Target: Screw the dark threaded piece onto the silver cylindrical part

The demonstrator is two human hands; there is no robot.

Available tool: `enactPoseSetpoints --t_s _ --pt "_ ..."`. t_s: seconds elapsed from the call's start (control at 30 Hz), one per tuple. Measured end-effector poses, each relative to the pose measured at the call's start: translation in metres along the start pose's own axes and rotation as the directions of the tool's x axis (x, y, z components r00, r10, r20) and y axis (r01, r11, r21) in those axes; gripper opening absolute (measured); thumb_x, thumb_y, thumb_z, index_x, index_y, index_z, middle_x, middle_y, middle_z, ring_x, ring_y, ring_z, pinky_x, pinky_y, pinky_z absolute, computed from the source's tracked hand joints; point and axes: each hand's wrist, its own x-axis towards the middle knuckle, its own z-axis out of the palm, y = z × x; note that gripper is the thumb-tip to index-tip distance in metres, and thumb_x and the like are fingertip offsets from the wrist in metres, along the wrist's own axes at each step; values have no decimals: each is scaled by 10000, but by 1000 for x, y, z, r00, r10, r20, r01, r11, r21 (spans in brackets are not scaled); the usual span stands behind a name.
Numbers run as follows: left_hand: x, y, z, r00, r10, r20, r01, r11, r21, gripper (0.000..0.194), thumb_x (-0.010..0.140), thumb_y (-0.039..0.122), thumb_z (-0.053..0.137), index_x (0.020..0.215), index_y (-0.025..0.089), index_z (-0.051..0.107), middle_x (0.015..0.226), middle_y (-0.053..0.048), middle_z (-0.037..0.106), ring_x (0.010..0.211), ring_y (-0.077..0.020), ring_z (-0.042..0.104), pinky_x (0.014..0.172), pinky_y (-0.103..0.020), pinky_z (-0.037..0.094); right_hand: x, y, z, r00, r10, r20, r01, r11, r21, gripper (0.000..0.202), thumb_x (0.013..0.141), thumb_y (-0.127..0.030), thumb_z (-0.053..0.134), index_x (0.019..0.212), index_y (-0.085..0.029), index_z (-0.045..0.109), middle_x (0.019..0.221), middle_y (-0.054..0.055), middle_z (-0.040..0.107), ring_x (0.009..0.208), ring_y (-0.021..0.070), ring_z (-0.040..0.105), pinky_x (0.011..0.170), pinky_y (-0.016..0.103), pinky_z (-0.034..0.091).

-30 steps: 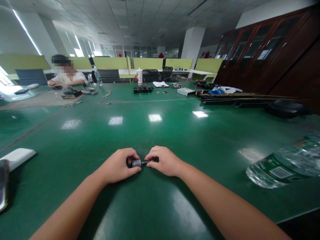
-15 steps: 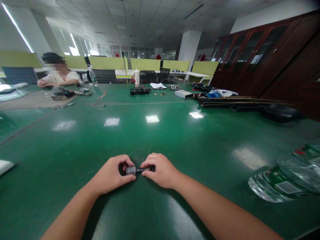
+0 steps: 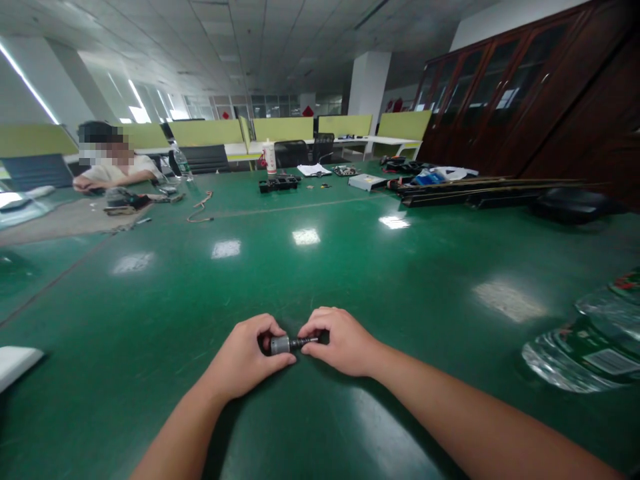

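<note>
Low over the green table (image 3: 260, 267), both hands meet at a small grey metal cylinder (image 3: 281, 345) with a dark ribbed shaft (image 3: 299, 343), which looks like a small motor. My left hand (image 3: 248, 353) is closed round the cylinder, thumb in front and fingers behind; its left end is partly hidden. Thumb and fingertips of my right hand (image 3: 343, 341) pinch the thin far end of the shaft. The piece lies roughly level, its shaft pointing right. Whether it touches the table I cannot tell.
Large clear water bottles (image 3: 585, 353) with green labels lie at the right. A white object (image 3: 19, 363) juts in from the left edge. Farther back are a black part (image 3: 279, 183), dark metal bars (image 3: 450, 193) and a cord (image 3: 201, 208). Another person (image 3: 117, 167) sits at the far left.
The view has swung slightly, so my hands, the cylinder and the bottles appear farther right. Both hands keep their grip on the piece.
</note>
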Motion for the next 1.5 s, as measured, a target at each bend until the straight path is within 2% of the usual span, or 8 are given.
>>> enactPoseSetpoints --t_s 0.2,0.4,0.67,1.07,1.5 --pt "2 1 1 999 47 -10 -46 995 84 242 725 349 754 768 182 585 743 8 604 676 -161 540 617 -264 384 0 -2 -5 1000 -17 -5 17 999 30 149 738 -162 749 884 -183 732 821 16 671 808 154 596 741 272 433" --pt "3 1 3 997 72 -22 -69 993 98 239 729 358 743 774 185 585 749 7 616 681 -163 553 613 -261 384 0 0 -4 1000 -15 -8 15 1000 2 156 722 -183 783 867 -189 726 812 11 671 797 152 591 731 268 431" --pt "0 4 3 999 28 -27 -25 995 98 265 736 413 725 789 181 610 733 4 609 672 -167 546 603 -257 379 -1 -1 -3 1000 -22 -10 22 1000 -7 180 752 -141 746 922 -199 739 820 8 683 792 140 587 723 258 426" --pt "4 4 3 1000 5 -28 -2 994 112 284 743 435 719 791 176 614 726 -1 610 670 -169 546 602 -257 380 -3 -2 -8 999 -15 -29 11 994 -112 138 786 -167 701 917 -196 732 910 36 697 891 177 583 820 312 438" --pt "1 7 1 1000 -18 -21 20 995 93 284 739 435 723 818 179 630 749 -5 627 684 -177 563 613 -260 400 -2 -2 -15 1000 -1 4 1 996 -90 123 763 -170 742 881 -202 744 856 23 674 831 156 584 760 281 431"
